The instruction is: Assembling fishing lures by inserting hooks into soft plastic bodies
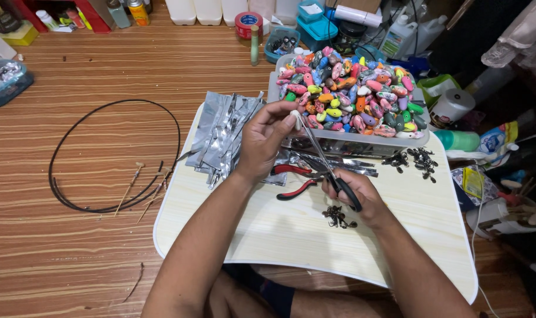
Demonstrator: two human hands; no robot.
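My left hand (262, 140) pinches a small white piece (295, 119) between thumb and fingertips, just in front of a clear tray. My right hand (355, 194) grips the black handles of slim metal pliers (322, 154), whose tips reach up to the white piece. Red-handled pliers (292, 179) lie on the pale wooden board (291, 235) between my hands. A small heap of dark metal hooks (337, 217) rests by my right wrist. The clear tray (362, 143) behind holds several colourful painted lure bodies (353, 94).
A stack of silver foil packets (221, 135) lies left of my left hand. More dark hooks (415, 160) sit at the board's right. A black wire loop (112, 156) and thin sticks lie on the wooden floor to the left. Bottles, tape and boxes crowd the far edge.
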